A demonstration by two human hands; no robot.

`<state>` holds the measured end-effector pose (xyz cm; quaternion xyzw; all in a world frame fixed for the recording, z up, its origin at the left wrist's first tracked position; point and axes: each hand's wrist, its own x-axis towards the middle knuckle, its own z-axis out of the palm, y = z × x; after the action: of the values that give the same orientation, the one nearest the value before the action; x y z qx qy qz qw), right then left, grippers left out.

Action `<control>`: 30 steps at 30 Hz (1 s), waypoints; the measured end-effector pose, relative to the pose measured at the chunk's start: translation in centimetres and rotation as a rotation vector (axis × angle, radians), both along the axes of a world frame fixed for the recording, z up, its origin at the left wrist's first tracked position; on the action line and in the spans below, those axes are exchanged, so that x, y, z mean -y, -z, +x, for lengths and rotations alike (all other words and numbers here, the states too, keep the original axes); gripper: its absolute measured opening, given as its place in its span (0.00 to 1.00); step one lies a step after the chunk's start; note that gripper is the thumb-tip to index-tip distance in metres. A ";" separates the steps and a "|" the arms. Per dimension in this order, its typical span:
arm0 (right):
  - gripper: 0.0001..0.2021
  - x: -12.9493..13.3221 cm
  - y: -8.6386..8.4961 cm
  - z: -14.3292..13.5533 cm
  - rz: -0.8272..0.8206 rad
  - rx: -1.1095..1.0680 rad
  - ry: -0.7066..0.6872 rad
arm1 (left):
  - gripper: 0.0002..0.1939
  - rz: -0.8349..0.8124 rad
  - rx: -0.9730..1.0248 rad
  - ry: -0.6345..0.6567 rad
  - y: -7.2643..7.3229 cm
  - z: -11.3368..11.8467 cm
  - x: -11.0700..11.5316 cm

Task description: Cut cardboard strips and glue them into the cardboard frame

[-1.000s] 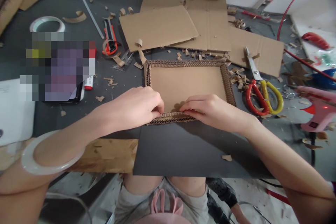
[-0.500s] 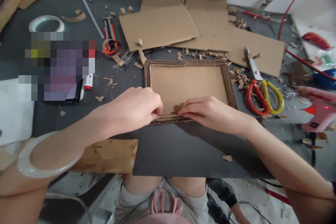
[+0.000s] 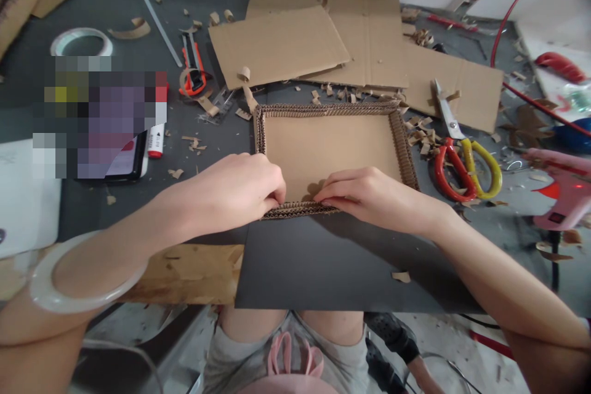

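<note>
A shallow cardboard tray (image 3: 332, 141) with a rim of stacked corrugated strips lies flat on the dark table in front of me. My left hand (image 3: 252, 188) pinches the near rim by its left corner, fingers curled down over the strips. Farther right on that same rim, my right hand (image 3: 364, 197) presses with thumb and fingers closed together. Between the two hands a short stretch of the corrugated near rim (image 3: 298, 208) shows. My hands and their shadow cover parts of the near edge and the near right corner.
Scissors (image 3: 455, 141) with red and yellow handles lie right of the tray, and a pink glue gun (image 3: 563, 188) beyond them. Behind are cardboard sheets (image 3: 281, 43) and an orange utility knife (image 3: 192, 64). A tape roll (image 3: 82, 42), a marker (image 3: 157, 135) and cardboard scraps lie at left.
Both hands keep their places on the near rim, with hardly any visible motion. The whole view has shifted very slightly.
</note>
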<state>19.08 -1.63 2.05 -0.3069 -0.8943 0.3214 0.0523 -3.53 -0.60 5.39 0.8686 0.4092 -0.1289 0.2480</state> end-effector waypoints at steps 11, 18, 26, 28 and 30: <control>0.13 0.0 -0.4 0.1 -0.034 -0.004 -0.031 | 0.15 -0.046 0.035 0.003 0.1 -0.2 0.0; 0.13 0.0 -0.4 0.1 -0.020 0.000 -0.037 | 0.14 -0.040 -0.014 0.046 -0.4 0.0 0.2; 0.15 0.0 -0.3 0.1 -0.011 0.020 -0.046 | 0.13 0.009 -0.104 0.079 -0.5 0.6 0.4; 0.15 0.0 -0.2 0.1 -0.014 0.021 -0.047 | 0.13 0.011 -0.108 0.087 -0.3 0.7 0.4; 0.16 0.0 -0.2 0.1 -0.013 0.022 -0.049 | 0.13 0.011 -0.110 0.092 -0.2 0.7 0.4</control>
<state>19.19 -1.64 2.21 -0.2889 -0.8999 0.3249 0.0328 -2.81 -1.01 5.57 0.8795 0.3823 -0.1855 0.2143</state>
